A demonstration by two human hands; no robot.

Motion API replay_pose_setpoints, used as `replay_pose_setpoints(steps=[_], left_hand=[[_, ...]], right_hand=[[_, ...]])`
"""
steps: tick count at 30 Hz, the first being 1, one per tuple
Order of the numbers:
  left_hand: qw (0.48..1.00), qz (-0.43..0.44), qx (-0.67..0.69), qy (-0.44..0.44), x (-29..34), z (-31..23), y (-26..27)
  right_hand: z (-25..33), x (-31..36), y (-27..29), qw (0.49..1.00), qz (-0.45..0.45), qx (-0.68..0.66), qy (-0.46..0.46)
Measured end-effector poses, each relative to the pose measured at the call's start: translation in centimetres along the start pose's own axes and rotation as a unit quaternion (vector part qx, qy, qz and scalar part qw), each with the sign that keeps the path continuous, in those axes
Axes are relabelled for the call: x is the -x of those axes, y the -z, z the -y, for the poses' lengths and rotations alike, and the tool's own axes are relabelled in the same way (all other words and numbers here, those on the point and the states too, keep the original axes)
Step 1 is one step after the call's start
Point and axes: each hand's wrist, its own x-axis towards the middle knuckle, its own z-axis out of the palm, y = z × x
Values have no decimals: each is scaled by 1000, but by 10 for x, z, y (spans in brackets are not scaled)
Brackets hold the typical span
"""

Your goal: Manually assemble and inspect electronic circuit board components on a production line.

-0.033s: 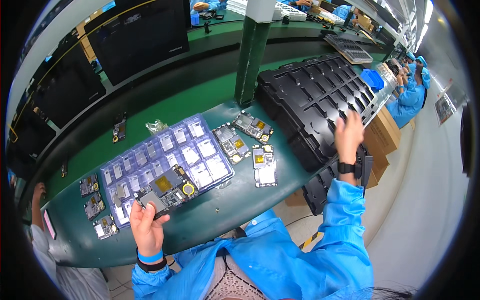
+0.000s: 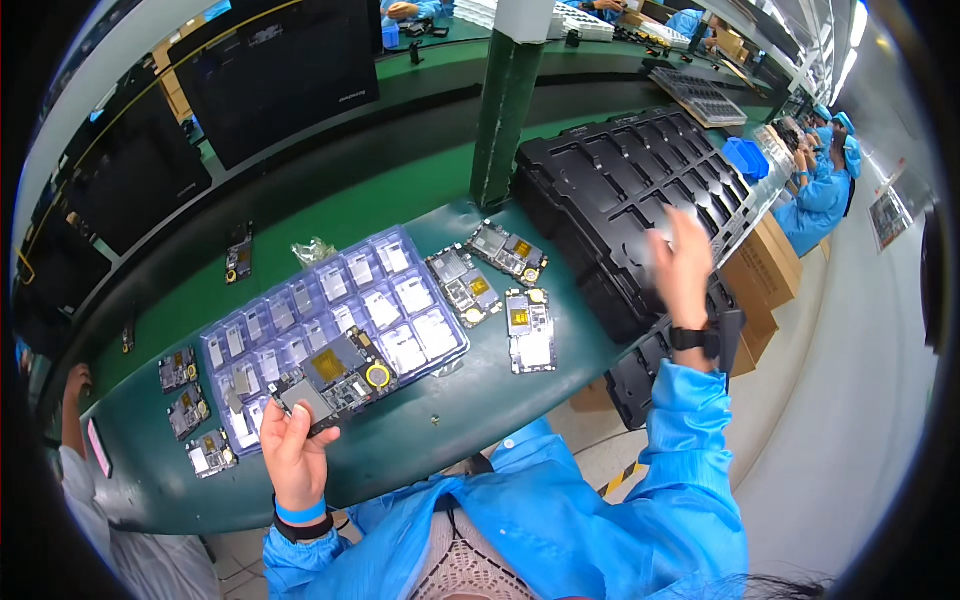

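While three circuit boards [image 2: 497, 280] lie loose, left hand [image 2: 292, 450] holds one.

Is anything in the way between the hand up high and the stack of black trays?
Nothing visible. The right hand is right over the black trays, with no object between them. The left hand holds a circuit board.

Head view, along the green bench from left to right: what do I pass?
Three small circuit boards → left hand holding a circuit board → clear blue compartment tray → three loose circuit boards → stack of black moulded trays → right hand, blurred, over the stack.
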Motion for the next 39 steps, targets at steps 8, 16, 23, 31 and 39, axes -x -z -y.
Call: replay_pose_setpoints(steps=[8,16,23,31,39], left_hand=[[1000,-8,23,8,-7,-1,10],[999,-24,28,13,-8,-6,39],[998,-53,33,9,-10,-8,57],[998,-53,42,7,-12,-9,65],[997,-58,42,-3,-13,-9,68]], right_hand=[[72,-8,-46,962,247,107,-38],[77,-15,-63,964,228,117,-67],[62,3,-55,974,203,97,-33],[114,2,-43,984,33,163,67],[140,18,-120,963,248,-67,75]])
